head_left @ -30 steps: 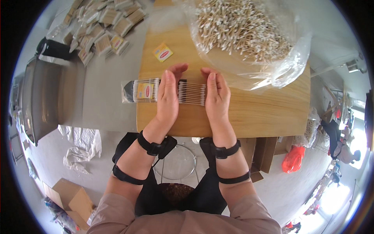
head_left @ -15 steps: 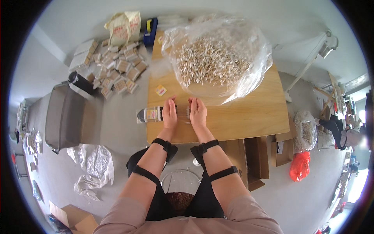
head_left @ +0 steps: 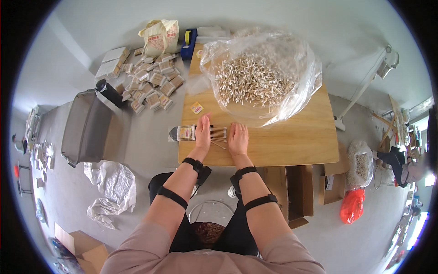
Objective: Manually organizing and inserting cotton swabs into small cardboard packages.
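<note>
A bundle of cotton swabs (head_left: 219, 133) lies crosswise near the front left of the wooden table (head_left: 292, 141). Its left part is in a clear plastic packet (head_left: 186, 133) with a yellow-and-white label and a dark end. My left hand (head_left: 203, 133) is closed across the packet where the bare sticks begin. At the swabs' right ends is my right hand (head_left: 238, 139), fingers together and curled against the tips; what lies inside that palm is hidden. One loose swab (head_left: 218, 145) slants out just below the bundle. A small yellow-and-white card (head_left: 196, 108) lies beyond my left hand.
A large clear bag (head_left: 299, 98) of loose swabs covers the table's far side. Left of the table are a pile of filled packs (head_left: 157, 80), a black bottle (head_left: 108, 92) and a grey bin (head_left: 78, 132). Open cardboard boxes (head_left: 299, 192) stand below the right front edge.
The view has shifted slightly. My hands stay on either side of the swab bundle, and the right one now sits lower and more curled at its ends. The loose swab below shows more clearly.
</note>
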{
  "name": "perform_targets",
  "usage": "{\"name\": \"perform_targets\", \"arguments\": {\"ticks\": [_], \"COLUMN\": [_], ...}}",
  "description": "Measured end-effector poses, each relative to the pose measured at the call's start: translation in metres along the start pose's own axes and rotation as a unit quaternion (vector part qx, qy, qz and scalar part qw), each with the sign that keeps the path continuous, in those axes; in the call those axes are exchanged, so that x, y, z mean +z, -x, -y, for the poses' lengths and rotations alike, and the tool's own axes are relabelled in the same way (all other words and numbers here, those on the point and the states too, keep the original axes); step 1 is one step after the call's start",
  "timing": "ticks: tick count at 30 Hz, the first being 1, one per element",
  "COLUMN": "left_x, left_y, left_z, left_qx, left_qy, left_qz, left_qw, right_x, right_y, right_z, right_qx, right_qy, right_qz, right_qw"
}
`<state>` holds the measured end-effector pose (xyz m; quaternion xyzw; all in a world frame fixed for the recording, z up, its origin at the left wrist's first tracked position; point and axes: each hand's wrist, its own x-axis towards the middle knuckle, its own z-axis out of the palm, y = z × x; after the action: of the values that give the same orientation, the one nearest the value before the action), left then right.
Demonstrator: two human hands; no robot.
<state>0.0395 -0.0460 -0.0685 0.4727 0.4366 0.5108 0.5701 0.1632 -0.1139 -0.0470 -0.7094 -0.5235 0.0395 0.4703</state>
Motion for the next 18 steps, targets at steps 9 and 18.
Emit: {"name": "perform_targets", "arguments": {"ticks": [9, 18], "left_x": [-0.043, -0.024], "left_y": [0.069, 0.047], "left_z": [-0.021, -0.021], "left_qx": [0.270, 0.241], "left_qy": [-0.476, -0.538], "left_qz": [0.165, 0.104], "left_qw": [0.820, 0.801], "right_x": [0.002, 0.013], "right_y": [0.002, -0.001], "right_z": [-0.011, -0.009], "right_qx": [0.020, -0.008], "right_qy": [0.042, 0.002], "right_qz": [0.001, -0.043], "right_qw": [0.999, 0.999]}}
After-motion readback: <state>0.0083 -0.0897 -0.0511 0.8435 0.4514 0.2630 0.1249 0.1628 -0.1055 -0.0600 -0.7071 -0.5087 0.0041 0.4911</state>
